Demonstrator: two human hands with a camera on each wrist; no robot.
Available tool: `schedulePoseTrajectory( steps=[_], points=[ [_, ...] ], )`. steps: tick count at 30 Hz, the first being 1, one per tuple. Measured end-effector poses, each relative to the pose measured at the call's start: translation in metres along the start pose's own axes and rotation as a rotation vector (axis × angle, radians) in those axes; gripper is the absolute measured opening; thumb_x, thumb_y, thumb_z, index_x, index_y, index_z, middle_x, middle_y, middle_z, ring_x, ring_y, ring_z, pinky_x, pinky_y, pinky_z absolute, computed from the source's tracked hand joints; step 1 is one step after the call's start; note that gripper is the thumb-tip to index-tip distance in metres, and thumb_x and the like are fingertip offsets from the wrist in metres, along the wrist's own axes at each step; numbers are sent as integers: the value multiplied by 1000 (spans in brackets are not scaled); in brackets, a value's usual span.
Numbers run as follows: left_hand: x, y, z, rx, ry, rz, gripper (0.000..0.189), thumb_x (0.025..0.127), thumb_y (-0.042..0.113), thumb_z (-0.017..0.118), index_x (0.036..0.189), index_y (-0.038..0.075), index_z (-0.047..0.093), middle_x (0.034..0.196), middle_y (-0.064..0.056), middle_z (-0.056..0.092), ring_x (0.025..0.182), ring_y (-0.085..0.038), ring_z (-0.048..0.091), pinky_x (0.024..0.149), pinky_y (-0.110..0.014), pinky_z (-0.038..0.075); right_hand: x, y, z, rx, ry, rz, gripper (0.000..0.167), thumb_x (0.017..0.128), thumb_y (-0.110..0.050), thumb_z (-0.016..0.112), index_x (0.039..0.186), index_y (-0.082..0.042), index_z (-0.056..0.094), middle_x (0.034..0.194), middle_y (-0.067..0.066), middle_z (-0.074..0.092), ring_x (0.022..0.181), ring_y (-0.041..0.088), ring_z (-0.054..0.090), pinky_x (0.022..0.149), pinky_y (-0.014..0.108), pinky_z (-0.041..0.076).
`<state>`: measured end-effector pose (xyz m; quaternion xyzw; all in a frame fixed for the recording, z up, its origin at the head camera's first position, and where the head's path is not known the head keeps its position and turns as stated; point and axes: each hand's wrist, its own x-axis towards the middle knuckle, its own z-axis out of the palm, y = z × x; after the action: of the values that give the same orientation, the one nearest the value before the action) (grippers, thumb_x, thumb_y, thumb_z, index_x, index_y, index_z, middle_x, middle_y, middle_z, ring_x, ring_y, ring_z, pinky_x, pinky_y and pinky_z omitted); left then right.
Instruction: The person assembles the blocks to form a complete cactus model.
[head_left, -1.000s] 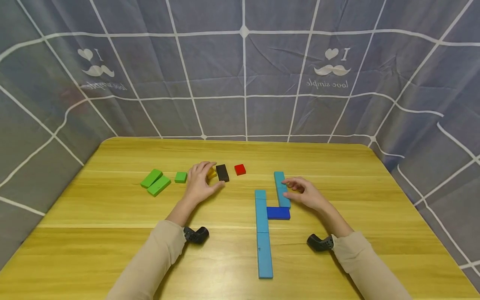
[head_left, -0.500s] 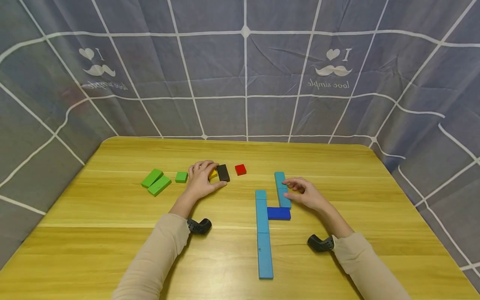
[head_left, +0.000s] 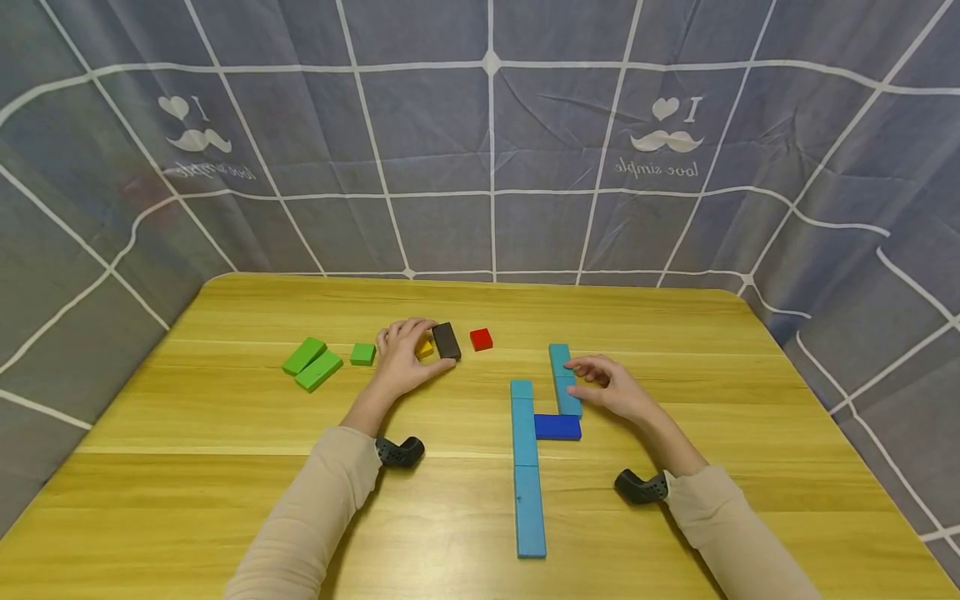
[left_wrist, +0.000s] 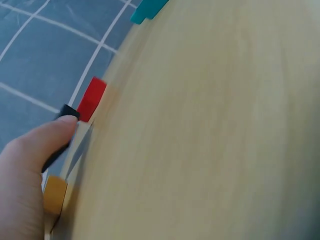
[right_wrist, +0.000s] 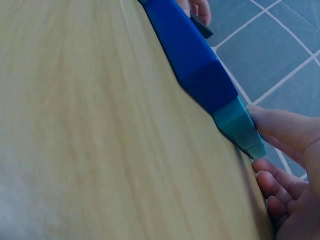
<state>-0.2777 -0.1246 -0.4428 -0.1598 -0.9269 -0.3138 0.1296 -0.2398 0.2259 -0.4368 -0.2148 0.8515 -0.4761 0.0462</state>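
Observation:
My left hand (head_left: 401, 360) pinches a black block (head_left: 447, 342) between thumb and fingers; in the left wrist view the black block (left_wrist: 68, 111) is raised off the table, partly hidden by the thumb. A yellow block (head_left: 426, 348) lies under that hand, and a red block (head_left: 481, 339) lies just to the right. My right hand (head_left: 617, 392), fingers loosely bent, rests its tips at the right edge of a short row of light blue blocks (head_left: 567, 404). A dark blue block (head_left: 557, 427) joins this row to a longer light blue column (head_left: 529, 510).
Left of my left hand lie a small green block (head_left: 363, 355) and two longer green blocks (head_left: 318, 371). The wooden table (head_left: 187, 492) ends at the back against a grey curtain (head_left: 435, 142) with white lines. Each wrist wears a black device (head_left: 402, 452).
My left hand has moved slightly right, closed on the black block and lifted it a little. My right hand and the blue blocks have stayed in place.

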Motion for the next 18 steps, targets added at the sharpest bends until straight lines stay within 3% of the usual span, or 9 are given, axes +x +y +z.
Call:
schedulePoseTrajectory(
  steps=[6, 18],
  points=[
    [7, 19, 14, -70, 48, 69, 66, 70, 40, 77, 124, 10, 53, 123, -9, 52, 114, -31, 38, 98, -50, 15, 0, -2, 0, -3, -9, 26, 38, 84, -15, 66, 119, -3, 58, 103, 13, 51, 87, 22, 43, 74, 28, 38],
    [24, 59, 43, 20, 3, 140, 67, 69, 47, 75, 123, 13, 55, 121, -6, 54, 113, -26, 41, 96, -47, 21, 0, -1, -1, -16, 5, 44, 40, 83, -17, 67, 119, -4, 58, 104, 13, 52, 88, 22, 45, 76, 30, 39]
  ],
)
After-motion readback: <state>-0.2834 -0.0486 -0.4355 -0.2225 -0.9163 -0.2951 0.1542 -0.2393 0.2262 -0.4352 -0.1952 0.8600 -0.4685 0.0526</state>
